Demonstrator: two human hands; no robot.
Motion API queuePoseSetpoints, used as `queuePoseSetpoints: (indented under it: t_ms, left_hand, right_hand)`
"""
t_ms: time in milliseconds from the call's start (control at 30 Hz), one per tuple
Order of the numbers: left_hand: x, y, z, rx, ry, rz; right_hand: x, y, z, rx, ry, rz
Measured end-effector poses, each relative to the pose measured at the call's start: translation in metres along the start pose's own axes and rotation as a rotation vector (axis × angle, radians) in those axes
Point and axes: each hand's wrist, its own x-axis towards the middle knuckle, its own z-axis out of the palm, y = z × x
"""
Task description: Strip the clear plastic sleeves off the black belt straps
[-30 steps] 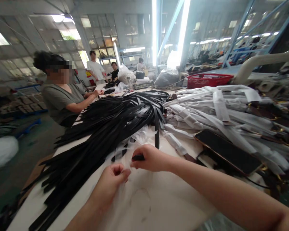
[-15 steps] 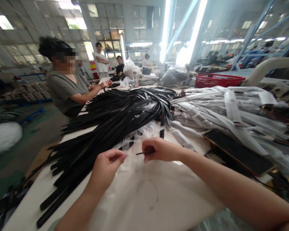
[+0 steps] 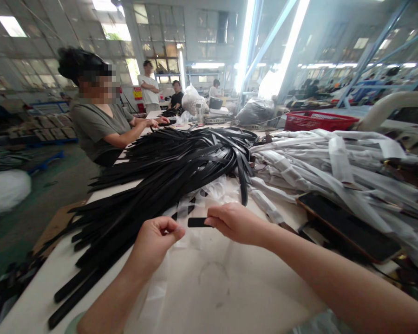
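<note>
Red basket (image 3: 318, 122) at the far right, behind the white-wrapped straps (image 3: 299, 162); from your angle you can't make out its contents. Farther along the table (image 3: 202, 297), a clear bag (image 3: 192, 99) bulges with pale material; a greyish bag (image 3: 255, 111) sits right of it, filling unclear.

Your black strap (image 3: 199, 222): flat, narrow, dark, its blunt end level and pointing left, above the table before the heap of black straps (image 3: 174, 167). Your right hand (image 3: 237, 225) has fingers closed on it. Your left hand (image 3: 156, 241) pinches thumb to forefinger at translucent film (image 3: 156, 287), edges hard to see. Strap end just beside those fingertips, small gap between.
</note>
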Motion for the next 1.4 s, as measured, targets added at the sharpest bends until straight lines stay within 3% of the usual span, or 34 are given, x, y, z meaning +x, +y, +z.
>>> queuePoseSetpoints:
  t_ms: [500, 733, 900, 1067, 1267, 1400]
  left_hand:
    - [0.005, -0.011, 0.001, -0.037, 0.011, -0.030]
    - [0.005, -0.009, 0.002, -0.114, -0.011, -0.046]
    - [0.005, -0.010, 0.003, -0.134, -0.001, -0.049]
    - [0.006, -0.012, 0.002, -0.098, -0.063, -0.050]
    - [0.001, -0.006, 0.004, 0.205, -0.219, 0.114]
    - [-0.004, 0.000, 0.005, 0.364, -0.324, 0.082]
  right_hand:
    - [-0.001, 0.005, 0.002, -0.089, -0.032, 0.018]
    - [0.000, 0.005, 0.004, -0.096, 0.020, 0.056]
    - [0.000, 0.003, 0.004, -0.120, -0.049, 0.038]
    - [0.000, 0.001, 0.001, -0.179, -0.112, 0.028]
    - [-0.001, -0.008, 0.002, -0.284, -0.250, 0.022]
    - [0.000, -0.011, -0.001, -0.283, -0.311, -0.014]
